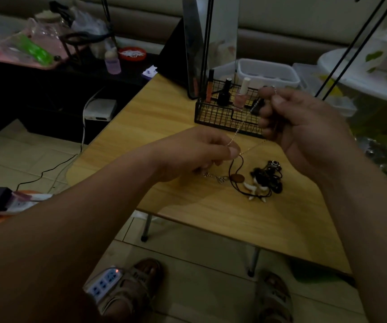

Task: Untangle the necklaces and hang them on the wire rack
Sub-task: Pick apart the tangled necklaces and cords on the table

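Over the desk (187, 127), in front of the wire rack (225, 115), both hands, left (194, 152) and right (297, 117), pinch closed on a thin chain (236, 131), holding it taut, likely to free it from the tangled necklaces (257, 180).

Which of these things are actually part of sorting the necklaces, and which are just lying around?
Part of the job:
silver chain, pinched between left hand and right hand
tangled cord necklaces
wire rack

Lying about:
nail polish bottles
plastic tub
power strip
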The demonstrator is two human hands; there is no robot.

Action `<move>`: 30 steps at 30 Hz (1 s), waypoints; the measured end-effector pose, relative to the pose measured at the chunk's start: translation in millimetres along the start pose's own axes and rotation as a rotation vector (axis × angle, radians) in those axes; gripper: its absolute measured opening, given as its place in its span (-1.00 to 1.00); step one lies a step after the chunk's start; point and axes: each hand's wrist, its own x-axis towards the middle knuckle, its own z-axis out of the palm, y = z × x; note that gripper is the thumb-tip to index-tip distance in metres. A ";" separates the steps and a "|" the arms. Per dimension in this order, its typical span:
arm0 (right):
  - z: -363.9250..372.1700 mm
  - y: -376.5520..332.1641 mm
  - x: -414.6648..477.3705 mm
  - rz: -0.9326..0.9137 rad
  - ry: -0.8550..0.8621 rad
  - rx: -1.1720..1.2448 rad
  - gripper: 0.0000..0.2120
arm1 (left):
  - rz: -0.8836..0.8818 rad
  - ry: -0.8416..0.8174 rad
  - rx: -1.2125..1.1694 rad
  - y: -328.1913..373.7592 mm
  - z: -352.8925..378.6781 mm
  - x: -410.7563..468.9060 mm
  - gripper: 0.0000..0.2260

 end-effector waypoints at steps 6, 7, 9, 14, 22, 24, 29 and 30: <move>22.8 3.3 2.0 -0.041 -0.139 -0.243 -0.82 | 0.005 -0.061 -0.292 6.1 -2.3 0.6 -0.90; 25.5 3.3 0.8 -0.049 -0.154 -0.272 -0.83 | 0.002 -0.049 -0.295 7.8 -4.5 0.7 -0.90; 28.3 0.7 -1.3 -0.074 -0.159 -0.325 -0.83 | -0.021 0.047 -0.190 10.3 -9.4 0.2 -0.85; 36.1 -10.5 -9.4 -0.207 -0.233 -0.559 -0.84 | 0.067 0.100 0.070 9.5 -12.4 -0.3 -0.51; 43.3 1.7 -7.7 -0.139 0.073 -0.431 -0.82 | 0.034 0.206 -0.122 14.2 -17.1 -4.2 -0.67; 37.1 9.6 -7.8 -0.018 -0.005 -0.512 -0.78 | 0.048 0.234 -0.263 16.4 -21.9 -5.1 -0.67; 58.4 32.6 -18.6 0.021 -0.466 -0.844 -0.60 | 0.106 0.185 -0.444 22.7 -23.9 -3.5 -0.56; 65.5 36.1 -19.4 -0.013 -0.459 -0.853 -0.68 | 0.126 0.170 -0.475 24.0 -24.0 -3.4 -0.54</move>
